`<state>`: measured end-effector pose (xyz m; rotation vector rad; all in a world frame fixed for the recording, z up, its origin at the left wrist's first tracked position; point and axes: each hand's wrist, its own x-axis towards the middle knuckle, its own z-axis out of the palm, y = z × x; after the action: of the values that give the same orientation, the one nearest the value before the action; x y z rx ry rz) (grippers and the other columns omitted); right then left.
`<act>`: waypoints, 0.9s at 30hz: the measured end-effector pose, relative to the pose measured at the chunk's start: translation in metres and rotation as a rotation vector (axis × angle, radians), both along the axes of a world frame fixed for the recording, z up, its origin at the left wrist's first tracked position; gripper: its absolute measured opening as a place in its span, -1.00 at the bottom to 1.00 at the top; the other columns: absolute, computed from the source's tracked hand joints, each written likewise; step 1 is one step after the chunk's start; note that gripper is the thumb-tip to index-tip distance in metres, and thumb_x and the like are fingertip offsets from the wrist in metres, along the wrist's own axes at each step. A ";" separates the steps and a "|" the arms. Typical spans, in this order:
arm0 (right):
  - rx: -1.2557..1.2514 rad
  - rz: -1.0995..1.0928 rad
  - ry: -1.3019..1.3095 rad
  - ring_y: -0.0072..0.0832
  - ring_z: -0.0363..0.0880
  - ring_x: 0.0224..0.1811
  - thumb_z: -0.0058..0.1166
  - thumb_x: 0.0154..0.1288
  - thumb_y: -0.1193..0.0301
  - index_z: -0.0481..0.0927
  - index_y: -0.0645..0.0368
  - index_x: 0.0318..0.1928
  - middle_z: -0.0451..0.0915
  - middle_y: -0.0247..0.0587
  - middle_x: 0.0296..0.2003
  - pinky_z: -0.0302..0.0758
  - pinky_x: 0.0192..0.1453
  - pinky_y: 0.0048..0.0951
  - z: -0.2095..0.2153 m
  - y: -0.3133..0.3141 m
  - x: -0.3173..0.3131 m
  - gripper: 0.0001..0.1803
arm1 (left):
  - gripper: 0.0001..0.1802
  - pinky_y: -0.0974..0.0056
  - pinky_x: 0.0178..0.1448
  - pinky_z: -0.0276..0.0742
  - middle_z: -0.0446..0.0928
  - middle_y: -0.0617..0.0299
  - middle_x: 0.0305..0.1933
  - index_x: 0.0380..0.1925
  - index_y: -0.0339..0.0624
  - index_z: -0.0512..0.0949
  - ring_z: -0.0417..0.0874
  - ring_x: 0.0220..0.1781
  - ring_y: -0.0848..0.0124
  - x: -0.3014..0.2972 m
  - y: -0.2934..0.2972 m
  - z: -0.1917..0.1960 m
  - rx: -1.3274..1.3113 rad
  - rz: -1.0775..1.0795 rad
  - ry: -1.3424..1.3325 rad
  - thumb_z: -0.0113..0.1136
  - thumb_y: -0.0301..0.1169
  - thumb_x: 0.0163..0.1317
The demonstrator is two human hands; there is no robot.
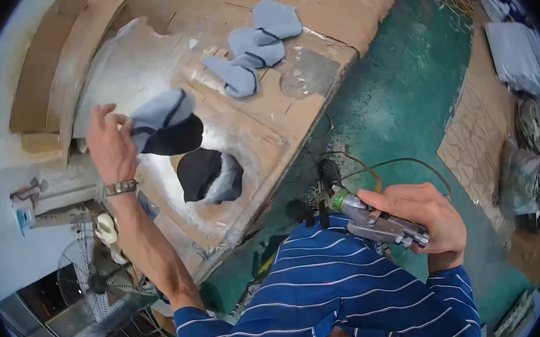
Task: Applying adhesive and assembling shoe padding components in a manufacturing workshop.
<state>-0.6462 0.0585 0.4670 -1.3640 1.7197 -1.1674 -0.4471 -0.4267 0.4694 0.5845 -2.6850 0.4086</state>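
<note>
My left hand is raised over the cardboard-topped bench and grips a grey-blue and black shoe upper piece by its edge. Just below it lies another black and grey piece on the bench. My right hand is held near my chest, closed around a metal spray gun with a green ring at its nozzle; a hose runs from it. Three grey-blue pieces lie farther back on the bench.
A fan stands at the lower left beside the bench. The floor to the right is green, with a brown mat and bagged bundles along the right edge. Cardboard sheets lean at the upper left.
</note>
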 end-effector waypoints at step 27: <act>0.269 -0.546 -0.026 0.02 0.68 -0.19 0.33 -0.06 0.60 0.52 0.15 0.38 0.69 0.02 -0.17 0.59 -0.14 -0.18 -0.053 0.080 -0.023 -0.15 | -0.85 -0.02 0.04 0.50 0.61 0.15 -0.08 -0.34 -0.17 0.67 0.62 0.02 0.09 -0.397 0.094 -0.127 0.142 -0.492 0.205 0.37 -0.34 0.18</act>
<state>-0.6693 0.1383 0.4144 -0.7331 2.2133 -1.1638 -0.8443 -0.3327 0.3429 -0.0114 -2.5511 0.0203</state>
